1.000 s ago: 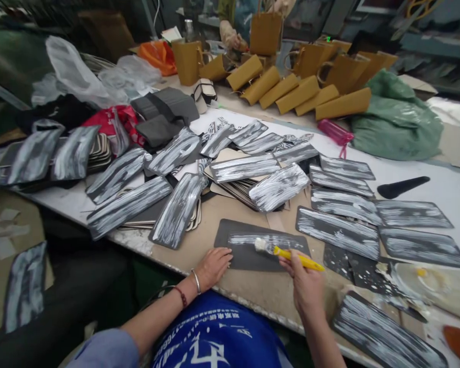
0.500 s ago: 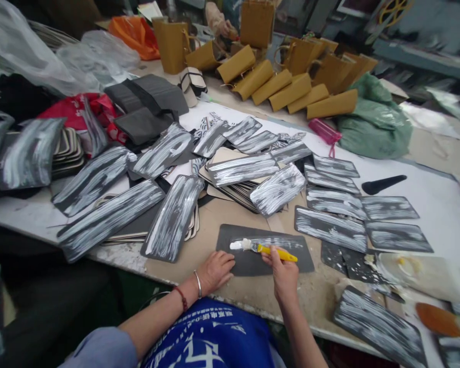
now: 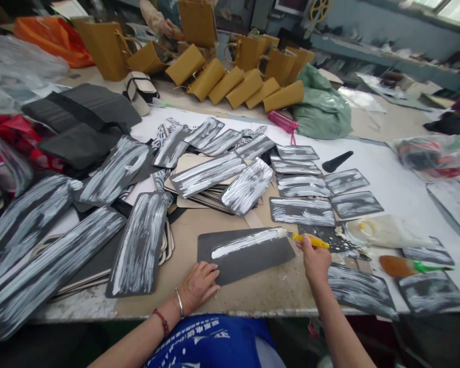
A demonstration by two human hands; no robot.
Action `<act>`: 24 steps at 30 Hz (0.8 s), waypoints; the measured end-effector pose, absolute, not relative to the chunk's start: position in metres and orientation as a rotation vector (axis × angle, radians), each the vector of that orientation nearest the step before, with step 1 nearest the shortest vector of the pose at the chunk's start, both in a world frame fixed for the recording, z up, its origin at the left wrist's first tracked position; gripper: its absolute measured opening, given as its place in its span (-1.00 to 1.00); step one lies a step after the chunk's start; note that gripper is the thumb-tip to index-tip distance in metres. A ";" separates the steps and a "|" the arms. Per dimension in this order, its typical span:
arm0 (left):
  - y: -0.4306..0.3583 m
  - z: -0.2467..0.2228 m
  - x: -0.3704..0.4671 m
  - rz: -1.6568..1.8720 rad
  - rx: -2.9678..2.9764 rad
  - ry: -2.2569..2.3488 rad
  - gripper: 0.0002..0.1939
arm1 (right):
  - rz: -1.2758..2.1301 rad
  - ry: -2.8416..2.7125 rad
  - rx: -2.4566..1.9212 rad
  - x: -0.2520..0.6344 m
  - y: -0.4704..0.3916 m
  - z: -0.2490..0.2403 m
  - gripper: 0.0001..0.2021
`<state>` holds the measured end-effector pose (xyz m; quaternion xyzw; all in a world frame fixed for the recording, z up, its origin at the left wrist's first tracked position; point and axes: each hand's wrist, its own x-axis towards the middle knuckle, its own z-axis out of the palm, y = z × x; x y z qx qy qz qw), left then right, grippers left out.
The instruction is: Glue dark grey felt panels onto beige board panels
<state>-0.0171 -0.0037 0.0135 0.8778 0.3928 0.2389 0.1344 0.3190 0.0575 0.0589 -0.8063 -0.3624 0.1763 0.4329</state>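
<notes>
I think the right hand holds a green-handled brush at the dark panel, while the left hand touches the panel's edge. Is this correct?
Not quite: in the head view, the brush in the right hand has a yellow handle. The left hand does touch the dark panel.

Single head-worn view, looking forward and down, close over the worktable

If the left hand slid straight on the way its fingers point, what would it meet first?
The dark grey, flat rectangular panel: the left hand seems to rest at its near left corner, though exact contact is hard to judge. Farther along lies the white brushed-on streak.
</notes>
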 end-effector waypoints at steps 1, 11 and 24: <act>-0.004 0.013 -0.017 0.705 2.542 1.136 -0.79 | 0.444 -0.893 -2.029 0.320 0.056 0.063 -0.57; -0.005 0.002 -0.026 0.795 2.571 1.042 -0.73 | 0.474 -0.910 -2.040 0.279 -0.005 0.107 -0.56; -0.003 -0.009 -0.039 0.746 2.473 0.913 -0.57 | 1.096 -0.848 -1.836 0.158 -0.050 0.076 -0.63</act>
